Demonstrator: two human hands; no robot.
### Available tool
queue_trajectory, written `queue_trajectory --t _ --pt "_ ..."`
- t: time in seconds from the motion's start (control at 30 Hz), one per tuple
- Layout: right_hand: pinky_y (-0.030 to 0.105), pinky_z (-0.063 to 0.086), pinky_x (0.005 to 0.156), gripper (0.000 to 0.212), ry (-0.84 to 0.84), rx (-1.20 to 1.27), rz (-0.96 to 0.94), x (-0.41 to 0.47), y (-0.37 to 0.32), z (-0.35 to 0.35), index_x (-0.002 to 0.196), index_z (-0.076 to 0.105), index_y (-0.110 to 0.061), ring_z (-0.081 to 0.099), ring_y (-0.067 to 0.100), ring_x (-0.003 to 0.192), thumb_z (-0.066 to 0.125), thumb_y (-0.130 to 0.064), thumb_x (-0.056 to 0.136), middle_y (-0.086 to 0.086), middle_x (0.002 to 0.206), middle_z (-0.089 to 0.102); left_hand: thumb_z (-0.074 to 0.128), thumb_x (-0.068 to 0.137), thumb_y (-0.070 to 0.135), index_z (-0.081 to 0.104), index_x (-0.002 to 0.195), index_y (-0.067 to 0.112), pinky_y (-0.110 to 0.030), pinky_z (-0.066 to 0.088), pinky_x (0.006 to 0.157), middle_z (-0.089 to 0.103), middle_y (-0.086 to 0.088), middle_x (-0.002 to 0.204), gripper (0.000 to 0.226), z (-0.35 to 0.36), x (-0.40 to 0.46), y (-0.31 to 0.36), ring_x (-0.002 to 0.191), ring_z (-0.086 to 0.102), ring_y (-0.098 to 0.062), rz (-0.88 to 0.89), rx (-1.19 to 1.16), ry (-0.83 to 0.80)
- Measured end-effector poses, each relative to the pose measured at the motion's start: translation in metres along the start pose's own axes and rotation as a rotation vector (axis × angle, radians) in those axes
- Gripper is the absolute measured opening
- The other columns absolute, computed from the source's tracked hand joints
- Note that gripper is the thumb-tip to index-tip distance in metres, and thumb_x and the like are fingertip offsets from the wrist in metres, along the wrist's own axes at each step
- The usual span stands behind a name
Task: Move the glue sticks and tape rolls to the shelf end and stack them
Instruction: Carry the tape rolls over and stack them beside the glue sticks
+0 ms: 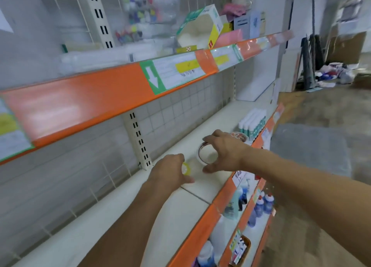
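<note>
Both bare forearms reach forward over the white metal shelf. The left hand lies knuckles up, its fingers curled round a small roll of clear tape with a yellow core, which sits low over the shelf board. The right hand arches above a larger clear tape roll with a dark rim; its fingers are spread and bent over the roll's far edge while the thumb reaches under the near side, so it grips the roll. The view is blurred, and whether this roll touches the board cannot be told. Just beyond the right hand lies a patterned tape roll, and past it a row of white glue sticks with green labels stands near the orange front lip. Bare white board stretches behind them toward the wire grid back panel.
</note>
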State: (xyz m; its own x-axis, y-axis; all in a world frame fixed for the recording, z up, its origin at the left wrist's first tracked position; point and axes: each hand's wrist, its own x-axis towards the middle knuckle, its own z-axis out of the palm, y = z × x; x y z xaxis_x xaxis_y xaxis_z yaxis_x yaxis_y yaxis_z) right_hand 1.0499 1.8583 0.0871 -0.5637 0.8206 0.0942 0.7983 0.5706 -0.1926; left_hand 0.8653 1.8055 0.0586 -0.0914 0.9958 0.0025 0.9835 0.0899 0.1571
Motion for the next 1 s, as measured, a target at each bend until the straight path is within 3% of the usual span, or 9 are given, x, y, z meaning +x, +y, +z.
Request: queue_trajectory --t 0.27,0.43,0.67,0.8,1.0 --pt "0.041 0.042 0.106 0.103 0.01 0.058 0.066 0.021 0.083 -0.018 0.15 0.035 -0.014 0.043 0.028 0.128 0.082 -0.056 0.069 0.007 0.138 0.042 0.08 0.064 0.062 0.056 0.126 0.024 -0.034 0.051 0.085 0.06 0.001 0.121 0.076 0.002 0.06 0.045 0.105 0.058 -0.019 0.037 -0.133 0.001" --pt "0.038 0.043 0.104 0.1 -0.019 0.086 0.007 0.047 0.132 -0.028 0.149 0.037 -0.015 0.045 0.025 0.126 0.083 -0.053 0.069 0.006 0.137 0.042 0.082 0.065 0.059 0.06 0.121 0.023 -0.031 0.047 0.081 0.062 0.002 0.116 0.071 -0.001 0.09 0.08 0.097 0.055 -0.015 0.036 -0.167 0.038" --pt "0.028 0.037 0.104 0.104 -0.174 0.178 -0.171 0.088 0.19 -0.028 0.152 0.034 -0.02 0.037 0.019 0.133 0.086 -0.051 0.068 0.001 0.141 0.037 0.083 0.064 0.057 0.061 0.118 0.023 -0.027 0.043 0.067 0.062 0.003 0.115 0.067 0.006 0.106 0.122 0.095 0.057 -0.016 -0.12 -0.187 0.05" --pt "0.03 0.036 0.107 0.103 -0.239 0.198 -0.273 0.102 0.208 -0.021 0.152 0.032 -0.022 0.034 0.017 0.136 0.085 -0.052 0.069 -0.001 0.144 0.034 0.083 0.064 0.058 0.061 0.117 0.022 -0.035 0.05 0.084 0.062 -0.001 0.114 0.068 0.013 0.109 0.138 0.101 0.058 -0.02 -0.23 -0.18 0.06" --pt "0.034 0.04 0.106 0.1 -0.28 0.234 -0.393 0.113 0.216 -0.016 0.151 0.034 -0.02 0.04 0.017 0.131 0.083 -0.054 0.07 -0.001 0.142 0.036 0.083 0.064 0.057 0.061 0.119 0.02 -0.032 0.05 0.078 0.061 -0.003 0.114 0.071 0.019 0.106 0.154 0.1 0.059 -0.022 -0.367 -0.173 0.05"
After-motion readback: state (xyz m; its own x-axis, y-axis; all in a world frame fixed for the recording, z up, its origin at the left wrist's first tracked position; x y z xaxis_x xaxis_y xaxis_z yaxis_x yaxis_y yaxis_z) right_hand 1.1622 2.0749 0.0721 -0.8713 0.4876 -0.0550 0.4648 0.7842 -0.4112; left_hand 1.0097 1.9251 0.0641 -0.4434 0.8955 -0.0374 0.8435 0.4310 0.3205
